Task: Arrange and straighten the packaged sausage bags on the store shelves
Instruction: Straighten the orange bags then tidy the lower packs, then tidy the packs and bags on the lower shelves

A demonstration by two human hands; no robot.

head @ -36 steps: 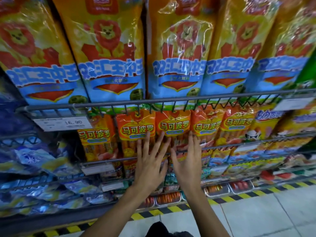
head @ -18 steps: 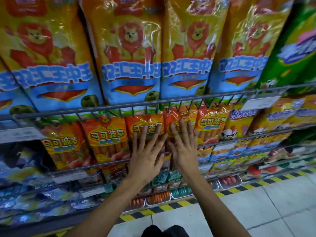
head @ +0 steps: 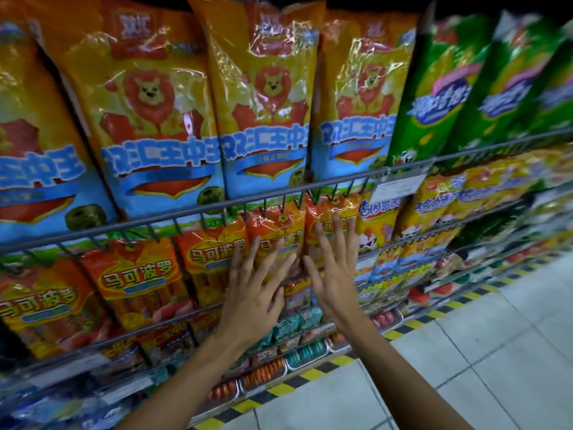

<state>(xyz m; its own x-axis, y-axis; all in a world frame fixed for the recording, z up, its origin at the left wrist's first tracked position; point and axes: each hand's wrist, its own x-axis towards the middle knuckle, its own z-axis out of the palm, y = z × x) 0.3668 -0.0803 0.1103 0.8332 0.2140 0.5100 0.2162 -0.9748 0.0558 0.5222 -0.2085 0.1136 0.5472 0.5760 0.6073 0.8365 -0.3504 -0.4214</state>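
Sliding along the row, both hands have moved to new orange sausage bags hanging just under the wire rail. The left hand lies flat with its fingers spread on one bag, and the right hand lies flat on the next bag beside it. Neither hand grips anything. The bags farther left under the rail look neat, so I think those are done. Big lion bags stand above the rail, untouched.

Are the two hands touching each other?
Apart. The head view shows the left hand and the right hand spread side by side, with a strip of the orange sausage bags showing between them.
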